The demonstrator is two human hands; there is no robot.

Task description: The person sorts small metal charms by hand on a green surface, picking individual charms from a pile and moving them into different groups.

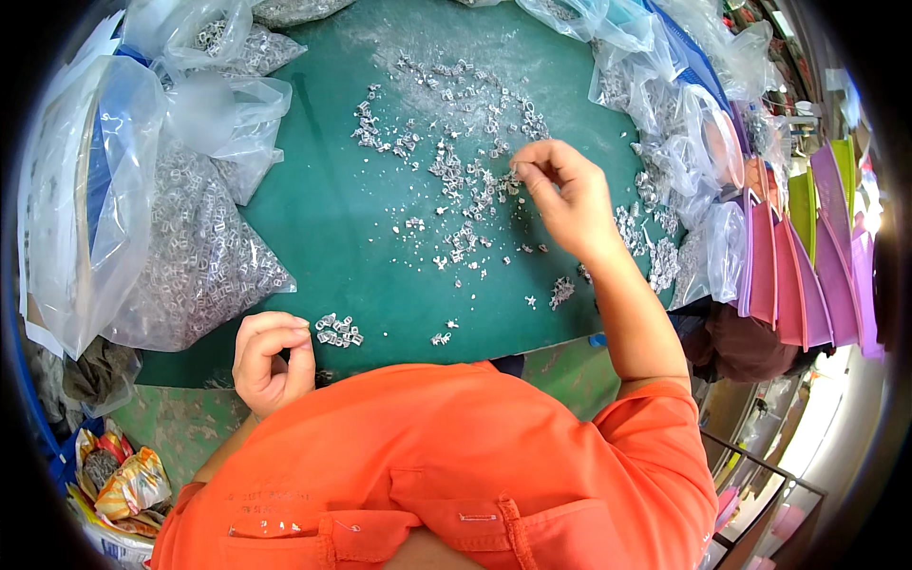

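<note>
Small clear-grey plastic pieces [461, 176] lie scattered in loose heaps over the green tabletop [332, 190]. My right hand [575, 199] reaches to the right edge of the main heap, thumb and forefinger pinched together; whatever is between them is too small to make out. Near the front edge, at the left, my left hand [271, 359] rests with fingers curled and thumb against the forefinger, hiding anything inside. Just right of it sits a small group of clear square-shaped pieces [339, 331]. A few paler bits [442, 337] lie farther right along that edge.
A big clear bag full of such pieces [204, 247] stands at the left, with more bags behind. More filled bags [679, 142] line the right side. Whitish dust covers the table's far part. Pink and purple bins [779, 275] stand beyond the right edge.
</note>
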